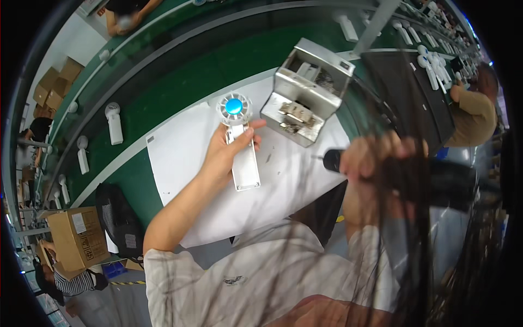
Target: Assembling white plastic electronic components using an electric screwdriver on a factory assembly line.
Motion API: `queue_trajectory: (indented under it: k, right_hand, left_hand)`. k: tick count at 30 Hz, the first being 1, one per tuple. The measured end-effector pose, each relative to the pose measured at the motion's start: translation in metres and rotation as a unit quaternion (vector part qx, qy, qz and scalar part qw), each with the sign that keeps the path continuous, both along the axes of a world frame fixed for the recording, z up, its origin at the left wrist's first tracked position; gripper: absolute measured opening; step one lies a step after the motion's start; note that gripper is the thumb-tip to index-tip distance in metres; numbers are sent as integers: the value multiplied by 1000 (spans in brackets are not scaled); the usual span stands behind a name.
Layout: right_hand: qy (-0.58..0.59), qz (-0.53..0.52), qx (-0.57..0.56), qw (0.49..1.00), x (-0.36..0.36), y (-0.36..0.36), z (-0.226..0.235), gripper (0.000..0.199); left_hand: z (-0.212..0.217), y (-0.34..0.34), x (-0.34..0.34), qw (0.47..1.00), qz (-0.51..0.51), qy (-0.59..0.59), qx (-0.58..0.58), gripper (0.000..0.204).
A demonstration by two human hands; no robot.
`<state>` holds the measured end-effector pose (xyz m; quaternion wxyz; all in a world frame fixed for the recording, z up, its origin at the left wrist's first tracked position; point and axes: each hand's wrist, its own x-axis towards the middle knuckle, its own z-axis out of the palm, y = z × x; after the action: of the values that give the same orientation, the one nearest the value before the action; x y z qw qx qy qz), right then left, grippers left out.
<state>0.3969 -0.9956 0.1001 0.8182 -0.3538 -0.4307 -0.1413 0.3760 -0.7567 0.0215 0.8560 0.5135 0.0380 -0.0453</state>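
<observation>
My left hand (219, 152) is closed round the handle of a white handheld fan (247, 169) above the white sheet. The fan's round head, with a blue disc at its centre, points away from me. Its handle looks like an open shell, with screw holes at the near end. My right hand (373, 158), blurred by motion, grips a black electric screwdriver (449, 182). The thin bit points left toward the fan, apart from it. Beyond and between my hands stands a metal screw feeder (313, 84). Strands of hair partly cover my right hand and the tool.
A white sheet (188, 185) covers the work surface. Behind it runs a green conveyor belt (201, 73) carrying several white fans (114, 124). A black mat (406, 98) lies at the right near a seated person (474, 114). At the left are a black bag (119, 220) and a cardboard box (79, 237).
</observation>
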Motion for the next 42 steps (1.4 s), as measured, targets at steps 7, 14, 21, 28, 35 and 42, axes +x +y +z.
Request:
queue_trajectory:
  k: [7, 14, 21, 28, 35, 42]
  right_hand:
    - [38, -218, -165, 961, 52, 91, -31, 68]
    - [67, 5, -116, 991, 36, 90, -44, 70]
    - [113, 83, -103, 985, 46, 107, -79, 66]
    - [165, 113, -117, 973, 48, 113, -86, 64]
    - [189, 154, -131, 961, 50, 116, -95, 65]
    - [76, 204, -220, 951, 70, 110, -85, 65]
  left_hand:
    - [-67, 20, 14, 995, -12, 37, -89, 38]
    - [-82, 25, 22, 983, -78, 57, -159, 44]
    - [-87, 26, 28, 987, -76, 27, -138, 49]
    - [-89, 24, 30, 994, -56, 4, -98, 55]
    - [-83, 23, 34, 993, -41, 26, -107, 48]
    - [-93, 17, 35, 997, -34, 5, -73, 49]
